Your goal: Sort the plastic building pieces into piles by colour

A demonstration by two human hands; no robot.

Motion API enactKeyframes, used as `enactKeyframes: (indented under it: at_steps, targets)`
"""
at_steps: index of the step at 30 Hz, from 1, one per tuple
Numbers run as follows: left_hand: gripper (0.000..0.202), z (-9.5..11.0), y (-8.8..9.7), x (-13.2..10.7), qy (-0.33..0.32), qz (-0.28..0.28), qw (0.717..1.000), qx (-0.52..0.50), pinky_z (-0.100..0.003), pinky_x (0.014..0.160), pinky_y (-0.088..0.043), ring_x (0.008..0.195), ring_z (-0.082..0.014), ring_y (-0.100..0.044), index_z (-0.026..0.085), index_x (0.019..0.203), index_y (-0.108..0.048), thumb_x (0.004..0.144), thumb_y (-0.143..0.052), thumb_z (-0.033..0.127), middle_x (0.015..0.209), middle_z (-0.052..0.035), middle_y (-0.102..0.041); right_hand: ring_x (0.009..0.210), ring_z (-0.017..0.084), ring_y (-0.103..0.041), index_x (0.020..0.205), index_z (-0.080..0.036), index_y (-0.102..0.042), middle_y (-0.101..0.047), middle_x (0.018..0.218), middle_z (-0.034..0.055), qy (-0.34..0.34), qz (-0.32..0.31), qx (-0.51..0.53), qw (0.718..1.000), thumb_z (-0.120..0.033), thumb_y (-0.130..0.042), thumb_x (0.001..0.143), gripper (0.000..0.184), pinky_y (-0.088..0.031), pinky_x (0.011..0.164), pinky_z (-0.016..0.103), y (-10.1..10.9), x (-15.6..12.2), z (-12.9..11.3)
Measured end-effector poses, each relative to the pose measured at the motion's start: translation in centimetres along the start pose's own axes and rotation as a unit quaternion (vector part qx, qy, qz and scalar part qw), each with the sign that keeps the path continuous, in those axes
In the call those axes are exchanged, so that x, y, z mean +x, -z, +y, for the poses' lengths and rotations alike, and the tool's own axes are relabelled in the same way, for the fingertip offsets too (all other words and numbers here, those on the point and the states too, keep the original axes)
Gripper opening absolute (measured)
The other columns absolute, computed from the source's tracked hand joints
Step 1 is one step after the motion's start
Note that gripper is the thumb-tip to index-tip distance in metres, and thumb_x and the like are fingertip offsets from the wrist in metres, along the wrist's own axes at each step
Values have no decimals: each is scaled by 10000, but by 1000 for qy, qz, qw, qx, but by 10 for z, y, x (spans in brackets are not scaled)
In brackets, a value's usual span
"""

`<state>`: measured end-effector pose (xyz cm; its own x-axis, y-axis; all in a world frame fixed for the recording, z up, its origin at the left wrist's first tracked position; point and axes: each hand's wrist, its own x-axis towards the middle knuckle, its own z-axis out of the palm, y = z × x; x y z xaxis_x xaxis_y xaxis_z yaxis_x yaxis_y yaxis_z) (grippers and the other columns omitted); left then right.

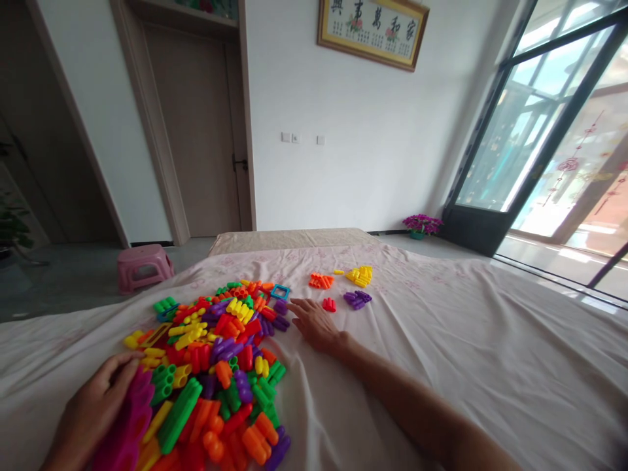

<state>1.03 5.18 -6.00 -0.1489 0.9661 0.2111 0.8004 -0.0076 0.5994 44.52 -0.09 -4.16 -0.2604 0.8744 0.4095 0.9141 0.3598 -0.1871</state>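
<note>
A heap of plastic building blocks [216, 353] in red, orange, yellow, green and purple is spread over the cloth. At its near left, my left hand [95, 405] has its fingers curled over a magenta plastic piece with a scalloped edge [130, 418]; the lower part of that piece is out of frame. My right hand [314, 322] reaches to the heap's far right side, palm down with fingers stretched out, beside some purple blocks [280, 315]. I see nothing held in it. Just beyond it lies a small red block group [329, 305].
Separate groups of orange [321, 280], yellow [360, 276] and purple blocks [357, 299] lie past my right hand. A blue square frame [280, 292] rests at the heap's far edge. The tablecloth [466, 353] has folds. A pink stool [144, 267] stands left of the table.
</note>
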Motion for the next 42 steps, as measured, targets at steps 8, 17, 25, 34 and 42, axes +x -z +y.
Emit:
enactKeyframes:
  at_steps: [8,17,25,34,42]
  targets:
    - [414,-5,-3,3,54,-47,994,-82,-284,777,-523,967,-251,-691,249,1090,-623,841,-454,533,1088,-46,-733,1218,216,-511,1358,-284,-520,-543,1387,61,-27,-36,-1,999,-320,-434,993,377,-382,1026,360,-16,31,-3]
    - [421,-7,-4,4,52,-51,994,-75,-289,818,-516,991,-248,-684,256,1088,-613,847,-441,555,1084,-37,-729,1054,191,-585,1189,-235,-632,-676,1127,62,-98,-15,-6,995,-130,-456,917,341,-409,938,312,-13,21,-4]
    - [445,-4,-1,1,64,-56,994,-69,-287,758,-528,974,-255,-688,263,1102,-616,848,-428,577,1085,-41,-728,1270,200,-453,1326,-275,-543,-544,1383,36,23,-14,20,999,-196,-491,943,395,-354,1052,358,-16,24,-6]
    - [437,-5,-1,2,62,-60,994,-64,-263,763,-518,1006,-242,-678,269,1109,-606,858,-416,572,1116,-30,-721,1056,204,-553,1181,-217,-614,-633,1135,71,-32,14,4,999,-260,-646,856,329,-407,936,316,-13,20,-7]
    - [454,-14,-7,7,29,-35,999,-21,-244,692,-526,896,-220,-713,262,1110,-615,872,-387,575,1032,-19,-750,991,201,-549,1189,-214,-613,-607,1067,76,-64,78,9,995,-243,-679,818,379,-441,874,309,-3,12,2]
